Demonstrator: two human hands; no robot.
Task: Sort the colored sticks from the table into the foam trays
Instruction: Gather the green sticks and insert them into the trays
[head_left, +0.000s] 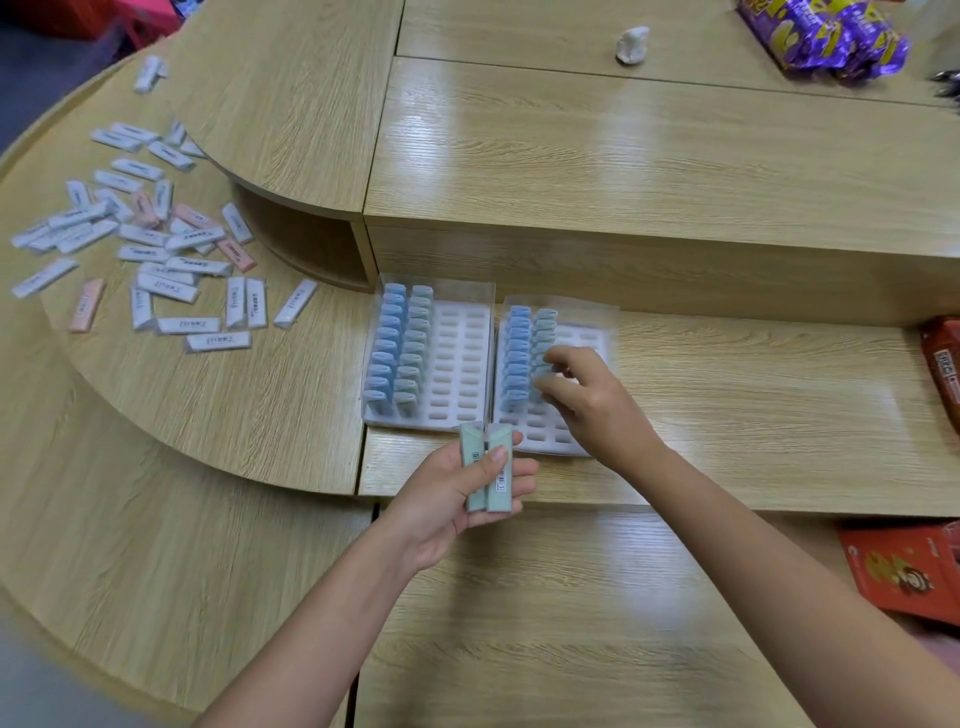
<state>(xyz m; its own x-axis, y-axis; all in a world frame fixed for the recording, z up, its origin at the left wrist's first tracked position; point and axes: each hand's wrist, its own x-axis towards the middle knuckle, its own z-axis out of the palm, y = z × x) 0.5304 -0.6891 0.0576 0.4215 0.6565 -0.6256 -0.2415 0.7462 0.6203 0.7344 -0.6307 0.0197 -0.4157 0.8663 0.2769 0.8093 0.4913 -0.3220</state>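
Observation:
Two white foam trays lie side by side on the wooden desk. The left tray (467, 364) has a full blue column and a full pale-green column standing in its slots. The right tray (582, 332) holds a blue column and a partly filled green column. My left hand (457, 499) grips two pale-green sticks (488, 467) just in front of the trays. My right hand (587, 400) is over the right tray, its fingertips pinching a green stick (543, 371) in the green column. A scatter of loose white, lilac and pink sticks (150, 244) covers the desk's curved left wing.
A raised wooden shelf (623, 182) runs behind the trays, with an open cubby (311, 244) at its left end. On it sit a white lump (632, 45) and purple snack bags (826, 36). Red boxes (904, 566) lie at the right edge.

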